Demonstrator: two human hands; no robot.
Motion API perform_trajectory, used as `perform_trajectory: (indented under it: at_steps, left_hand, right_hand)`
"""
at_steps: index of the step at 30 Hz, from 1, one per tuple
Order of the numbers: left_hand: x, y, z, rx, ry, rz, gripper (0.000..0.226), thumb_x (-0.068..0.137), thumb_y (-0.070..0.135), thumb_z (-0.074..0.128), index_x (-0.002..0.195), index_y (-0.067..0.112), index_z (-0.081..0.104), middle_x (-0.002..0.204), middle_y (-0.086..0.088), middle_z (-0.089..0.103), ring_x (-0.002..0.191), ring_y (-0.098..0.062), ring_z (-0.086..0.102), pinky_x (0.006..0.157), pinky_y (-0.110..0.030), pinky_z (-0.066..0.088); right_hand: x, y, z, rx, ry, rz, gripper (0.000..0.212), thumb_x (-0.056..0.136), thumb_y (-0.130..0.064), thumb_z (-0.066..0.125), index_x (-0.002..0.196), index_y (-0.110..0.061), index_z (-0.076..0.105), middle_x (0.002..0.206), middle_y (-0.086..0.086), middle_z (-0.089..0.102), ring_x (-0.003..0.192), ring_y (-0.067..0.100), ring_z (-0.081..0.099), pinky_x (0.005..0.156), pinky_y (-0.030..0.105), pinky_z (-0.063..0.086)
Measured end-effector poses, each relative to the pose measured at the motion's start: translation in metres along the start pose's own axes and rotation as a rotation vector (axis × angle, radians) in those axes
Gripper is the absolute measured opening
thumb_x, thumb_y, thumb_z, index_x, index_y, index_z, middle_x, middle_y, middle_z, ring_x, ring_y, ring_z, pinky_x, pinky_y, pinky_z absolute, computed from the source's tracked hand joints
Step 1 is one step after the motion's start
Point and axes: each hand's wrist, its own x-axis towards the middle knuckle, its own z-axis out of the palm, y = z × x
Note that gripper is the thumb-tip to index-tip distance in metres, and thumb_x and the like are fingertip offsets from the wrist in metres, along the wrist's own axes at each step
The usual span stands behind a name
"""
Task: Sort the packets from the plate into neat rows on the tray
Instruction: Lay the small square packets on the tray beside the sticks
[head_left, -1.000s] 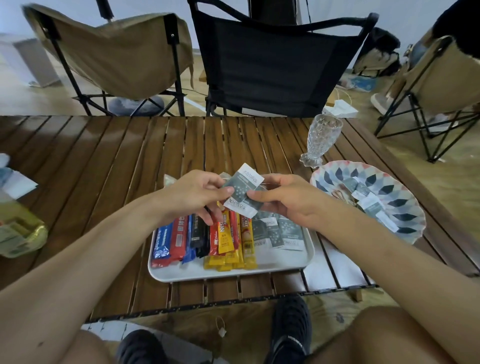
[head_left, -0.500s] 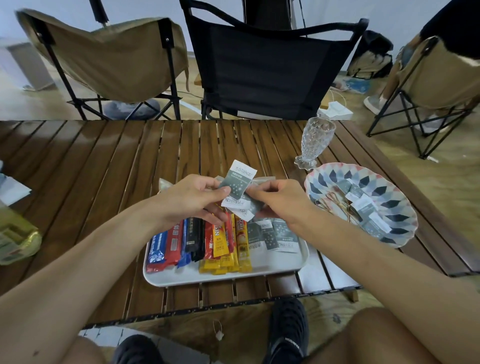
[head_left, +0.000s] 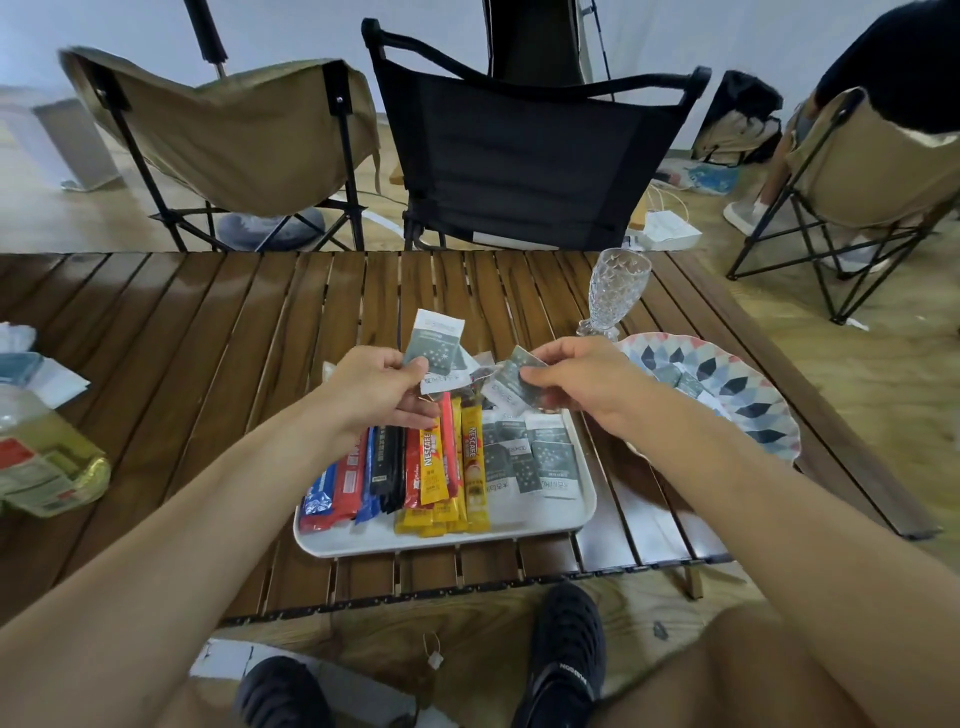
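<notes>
Head view: left hand (head_left: 382, 387) and right hand (head_left: 582, 379) hover over tray (head_left: 519, 535), each grip pinching grey packets (head_left: 434, 345).

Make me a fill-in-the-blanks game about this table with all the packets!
The left hand and right hand each pinch grey packets above the white ____.
The clear glass stands beside the patterned ____.
Across the table, the middle chair is ____.
Missing words: tray; plate; black.
</notes>
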Motion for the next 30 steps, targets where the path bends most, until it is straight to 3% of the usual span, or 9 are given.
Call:
perform_trajectory:
  at_steps: [4, 8, 10, 13, 18, 21, 25, 27, 30]
  left_hand:
    - [-0.005, 0.0, -0.001, 0.02, 0.04, 0.02, 0.025, 0.108, 0.024, 0.058, 0.125, 0.006, 0.063, 0.105, -0.015, 0.077, 0.087, -0.022, 0.081, 0.062, -0.025, 0.065]
    - [-0.003, -0.014, 0.002, 0.068, 0.044, 0.031, 0.025, 0.108, 0.024, 0.059, 0.123, 0.004, 0.065, 0.101, -0.017, 0.078, 0.086, -0.025, 0.081, 0.067, -0.029, 0.067]
    - [-0.004, -0.012, 0.004, 0.09, 0.033, 0.041, 0.024, 0.108, 0.025, 0.059, 0.122, 0.006, 0.065, 0.1, -0.016, 0.079, 0.085, -0.024, 0.081, 0.072, -0.033, 0.067]
    - [-0.008, -0.006, 0.007, 0.074, -0.002, 0.082, 0.022, 0.108, 0.023, 0.058, 0.12, 0.006, 0.066, 0.105, -0.017, 0.077, 0.082, -0.021, 0.08, 0.065, -0.027, 0.065]
    - [-0.009, -0.009, 0.016, 0.111, -0.025, 0.07, 0.021, 0.108, 0.024, 0.057, 0.121, 0.009, 0.065, 0.106, -0.01, 0.077, 0.078, -0.019, 0.08, 0.063, -0.026, 0.065]
    - [-0.005, -0.011, 0.018, 0.11, -0.028, 0.058, 0.022, 0.108, 0.024, 0.058, 0.122, 0.01, 0.065, 0.106, -0.008, 0.078, 0.077, -0.018, 0.08, 0.064, -0.028, 0.066]
    - [-0.002, -0.012, 0.014, 0.118, -0.031, 0.05, 0.018, 0.108, 0.025, 0.057, 0.119, 0.014, 0.065, 0.106, -0.007, 0.077, 0.076, -0.016, 0.08, 0.064, -0.027, 0.065]
    - [0.0, -0.011, 0.011, 0.11, -0.027, 0.042, 0.019, 0.108, 0.025, 0.057, 0.121, 0.013, 0.064, 0.105, -0.008, 0.077, 0.075, -0.015, 0.08, 0.062, -0.025, 0.065]
    - [0.001, -0.012, 0.008, 0.092, -0.033, 0.021, 0.022, 0.108, 0.025, 0.058, 0.126, 0.013, 0.063, 0.102, -0.007, 0.077, 0.073, -0.015, 0.079, 0.063, -0.026, 0.065]
  right_hand:
    - [-0.004, 0.019, -0.001, -0.281, -0.105, -0.038, 0.018, 0.086, -0.003, 0.08, 0.099, -0.011, 0.069, 0.103, 0.01, 0.073, 0.091, 0.023, 0.07, 0.062, 0.023, 0.057]
    - [-0.006, 0.031, -0.002, -0.556, -0.308, -0.017, 0.024, 0.082, -0.013, 0.087, 0.101, -0.012, 0.072, 0.096, 0.006, 0.072, 0.084, 0.018, 0.068, 0.065, 0.025, 0.057]
    - [-0.007, 0.032, 0.0, -0.627, -0.341, -0.005, 0.024, 0.079, -0.016, 0.089, 0.099, -0.014, 0.075, 0.088, 0.001, 0.073, 0.077, 0.012, 0.066, 0.066, 0.024, 0.053]
    - [-0.011, 0.036, 0.008, -0.805, -0.334, -0.058, 0.016, 0.078, -0.02, 0.089, 0.085, -0.023, 0.075, 0.082, -0.007, 0.071, 0.074, 0.006, 0.065, 0.066, 0.02, 0.048]
    - [-0.015, 0.037, 0.017, -0.839, -0.312, -0.077, 0.017, 0.079, -0.024, 0.089, 0.081, -0.021, 0.073, 0.075, -0.008, 0.07, 0.057, 0.001, 0.062, 0.054, 0.012, 0.043]
    - [-0.016, 0.037, 0.024, -0.902, -0.284, -0.103, 0.02, 0.076, -0.03, 0.09, 0.077, -0.024, 0.071, 0.076, -0.009, 0.07, 0.067, 0.005, 0.062, 0.056, 0.016, 0.042]
    - [-0.017, 0.04, 0.031, -0.911, -0.271, -0.087, 0.031, 0.074, -0.03, 0.092, 0.092, -0.011, 0.074, 0.087, 0.002, 0.072, 0.069, 0.011, 0.057, 0.069, 0.025, 0.05]
    - [-0.017, 0.038, 0.031, -0.875, -0.271, -0.067, 0.034, 0.074, -0.025, 0.092, 0.097, -0.009, 0.072, 0.09, 0.004, 0.072, 0.071, 0.012, 0.06, 0.072, 0.029, 0.055]
    - [-0.018, 0.034, 0.025, -0.67, -0.331, 0.032, 0.032, 0.077, -0.007, 0.088, 0.102, -0.003, 0.068, 0.086, 0.008, 0.074, 0.059, 0.01, 0.068, 0.061, 0.024, 0.06]
